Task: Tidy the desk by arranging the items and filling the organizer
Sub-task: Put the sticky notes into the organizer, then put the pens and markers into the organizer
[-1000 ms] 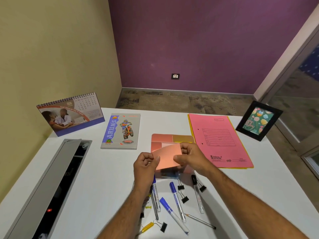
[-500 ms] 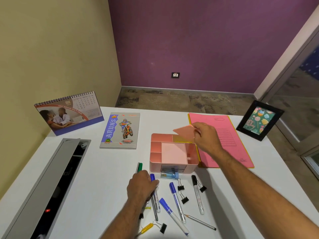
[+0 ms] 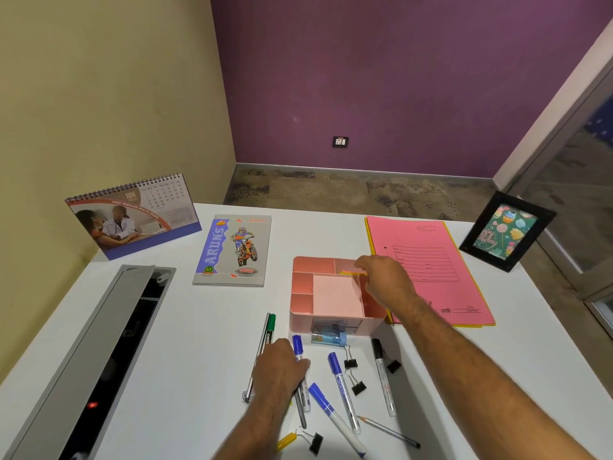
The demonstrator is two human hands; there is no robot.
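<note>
A pink desk organizer [image 3: 298, 318] stands mid-desk. My right hand [image 3: 381, 280] reaches over its back right compartment and pinches an orange sticky note pad [image 3: 348, 273] lying low in that compartment over yellow notes. In front of the organizer my left hand [image 3: 278, 370] curls over a blue-capped marker [image 3: 297, 345], beside a green marker [image 3: 271, 327]. More blue markers [image 3: 343, 390], a black marker [image 3: 383, 376], a pencil [image 3: 388, 431] and binder clips [image 3: 351, 361] lie scattered there.
A pink folder [image 3: 431, 260] lies right of the organizer, with a photo frame [image 3: 506, 232] at the far right. A notebook [image 3: 234, 250] and a desk calendar [image 3: 132, 217] sit at the back left. An open grey cable tray [image 3: 99, 353] runs along the left.
My right hand carried the orange pad from in front of the organizer to its back right compartment and lowered it in. My left hand let go of the pad and dropped onto the markers.
</note>
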